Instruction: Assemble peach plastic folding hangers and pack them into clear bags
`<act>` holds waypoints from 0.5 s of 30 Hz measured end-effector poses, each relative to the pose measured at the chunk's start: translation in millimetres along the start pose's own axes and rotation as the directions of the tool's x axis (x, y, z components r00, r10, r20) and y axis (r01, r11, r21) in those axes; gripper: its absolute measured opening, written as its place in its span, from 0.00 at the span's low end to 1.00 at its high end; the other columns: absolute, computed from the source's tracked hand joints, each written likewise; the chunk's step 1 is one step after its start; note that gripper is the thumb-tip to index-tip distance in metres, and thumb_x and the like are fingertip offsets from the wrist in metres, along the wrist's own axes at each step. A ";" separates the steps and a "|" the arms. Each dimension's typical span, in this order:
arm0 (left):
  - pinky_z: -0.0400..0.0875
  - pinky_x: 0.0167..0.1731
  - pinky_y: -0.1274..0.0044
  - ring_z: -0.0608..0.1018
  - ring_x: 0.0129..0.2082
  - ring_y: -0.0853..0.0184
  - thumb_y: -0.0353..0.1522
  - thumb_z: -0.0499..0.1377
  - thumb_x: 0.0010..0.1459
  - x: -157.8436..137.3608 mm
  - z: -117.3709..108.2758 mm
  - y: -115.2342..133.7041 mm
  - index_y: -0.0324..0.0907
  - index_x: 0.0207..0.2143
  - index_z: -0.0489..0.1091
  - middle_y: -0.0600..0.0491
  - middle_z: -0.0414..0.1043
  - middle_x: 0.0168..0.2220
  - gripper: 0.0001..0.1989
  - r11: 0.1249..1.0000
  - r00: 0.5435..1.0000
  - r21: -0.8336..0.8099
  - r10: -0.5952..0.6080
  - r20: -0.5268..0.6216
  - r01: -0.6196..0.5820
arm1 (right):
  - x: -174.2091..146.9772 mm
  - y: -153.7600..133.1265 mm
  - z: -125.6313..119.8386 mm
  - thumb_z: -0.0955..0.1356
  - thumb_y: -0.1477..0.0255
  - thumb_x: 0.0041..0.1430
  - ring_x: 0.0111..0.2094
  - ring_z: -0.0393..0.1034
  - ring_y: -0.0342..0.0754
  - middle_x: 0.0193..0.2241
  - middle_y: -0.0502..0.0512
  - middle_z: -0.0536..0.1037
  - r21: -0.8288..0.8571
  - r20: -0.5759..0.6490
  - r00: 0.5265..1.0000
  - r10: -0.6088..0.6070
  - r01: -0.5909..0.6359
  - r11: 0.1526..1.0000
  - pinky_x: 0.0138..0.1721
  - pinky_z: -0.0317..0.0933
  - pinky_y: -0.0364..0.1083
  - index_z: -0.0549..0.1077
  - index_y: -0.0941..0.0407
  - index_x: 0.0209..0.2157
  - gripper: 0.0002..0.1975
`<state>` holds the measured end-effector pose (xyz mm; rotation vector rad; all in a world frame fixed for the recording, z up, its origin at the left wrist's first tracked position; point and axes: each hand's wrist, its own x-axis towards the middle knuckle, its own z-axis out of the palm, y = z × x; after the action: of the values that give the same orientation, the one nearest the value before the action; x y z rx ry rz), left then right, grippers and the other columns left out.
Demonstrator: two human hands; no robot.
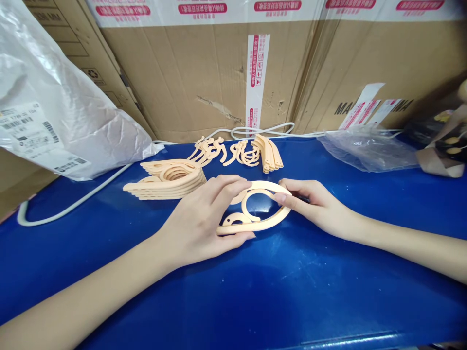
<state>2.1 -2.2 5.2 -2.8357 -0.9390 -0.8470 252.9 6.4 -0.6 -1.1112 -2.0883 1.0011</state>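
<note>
At far left, a silvery plastic bag [65,87] is leaning over a blue counter [255,291], with a white cable [93,195] looping beside it. Next, a neat stack of matching cream leaf-shaped pieces [171,187] is sitting behind the left hand [199,216].

That hand is gripping the left end of a similar cream frame [268,223], fingers along the far edge, thumb along the near one. The frame is lying mid-counter between both hands, with a ring-shaped curve showing inside it. Behind it, loose curved pieces [207,151] and a bundle of narrow strips [269,155] are lying in separate groups.

The right hand [310,199] is pinching the frame's rounded right end, thumb on top. Farther right, a clear plastic bag [372,155] is lying crumpled.

The work appears to be partway along: the stack is looking finished, the loose pieces are apparently waiting unused, and the left hand is hiding too much to tell whether the held frame is complete.
</note>
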 end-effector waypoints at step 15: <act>0.67 0.52 0.64 0.71 0.50 0.54 0.43 0.63 0.56 -1.5 1.2 6.0 0.29 0.58 0.60 0.41 0.70 0.52 0.35 0.956 0.993 0.271 0.118 -0.008 -0.111 | 3.2 2.0 -1.7 0.66 0.61 0.63 0.20 0.56 0.37 0.18 0.43 0.64 0.255 0.114 0.993 0.020 -0.049 0.966 0.23 0.48 0.41 0.66 0.57 0.25 0.17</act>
<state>5.1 -7.7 4.2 -2.6103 -0.8079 -0.6810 253.5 10.5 -0.8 -0.9819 -1.9577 1.3359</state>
